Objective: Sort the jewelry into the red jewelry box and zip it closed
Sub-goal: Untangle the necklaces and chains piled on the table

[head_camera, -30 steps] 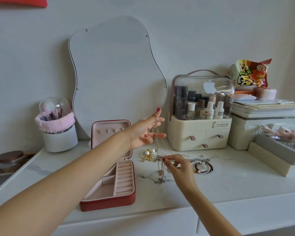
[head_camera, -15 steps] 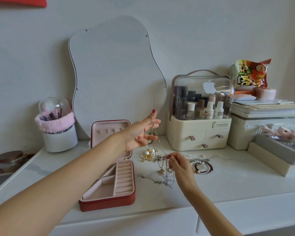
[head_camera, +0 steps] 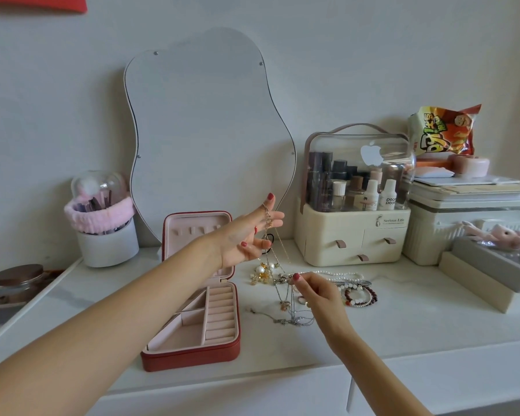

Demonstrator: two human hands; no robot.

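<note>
White vanity table (head_camera: pixel 403 322): wavy mirror (head_camera: pixel 207 130) leans on wall at back edge. Cream cosmetics organizer (head_camera: pixel 351 235), labelled "Serious Life", apple sticker on its clear lid. Red jewelry box (head_camera: pixel 192 352) open near front edge, compartments bare. Left hand (head_camera: pixel 246 235) raised, fingers pinching thin chain necklaces (head_camera: pixel 275 265). Right hand (head_camera: pixel 318 295) pinches their lower strands above the jewelry pile (head_camera: pixel 354 292).
</note>
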